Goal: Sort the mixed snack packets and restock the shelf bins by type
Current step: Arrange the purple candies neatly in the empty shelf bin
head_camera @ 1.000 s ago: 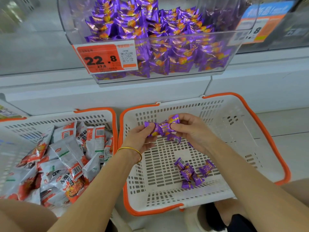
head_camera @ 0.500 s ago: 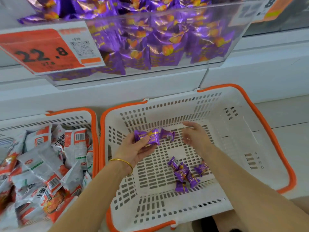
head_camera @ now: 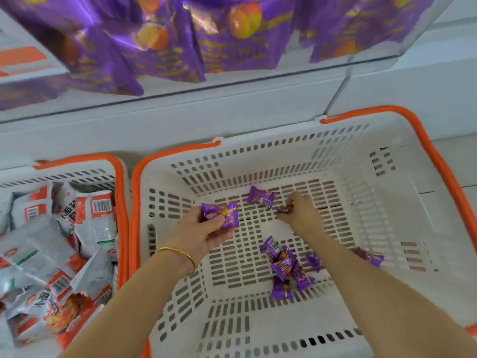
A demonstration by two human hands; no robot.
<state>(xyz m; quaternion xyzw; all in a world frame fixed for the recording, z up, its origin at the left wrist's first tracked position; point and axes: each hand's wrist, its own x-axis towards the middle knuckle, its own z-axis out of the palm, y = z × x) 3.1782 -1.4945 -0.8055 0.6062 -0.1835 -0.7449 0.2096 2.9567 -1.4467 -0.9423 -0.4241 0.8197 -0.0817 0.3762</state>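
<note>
Right basket (head_camera: 387,202): loose purple packets (head_camera: 284,267) on slotted bottom. Left basket (head_camera: 77,159), just beside: heaped red-white packets (head_camera: 51,241).

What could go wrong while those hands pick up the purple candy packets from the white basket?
1. The left hand already holds purple packets in a thumb pinch; adding more might make one slip back into the white basket.
2. The right hand is at a blurred packet; a hasty pinch might miss it.
3. The stray packet beside the right forearm could be overlooked.
</note>
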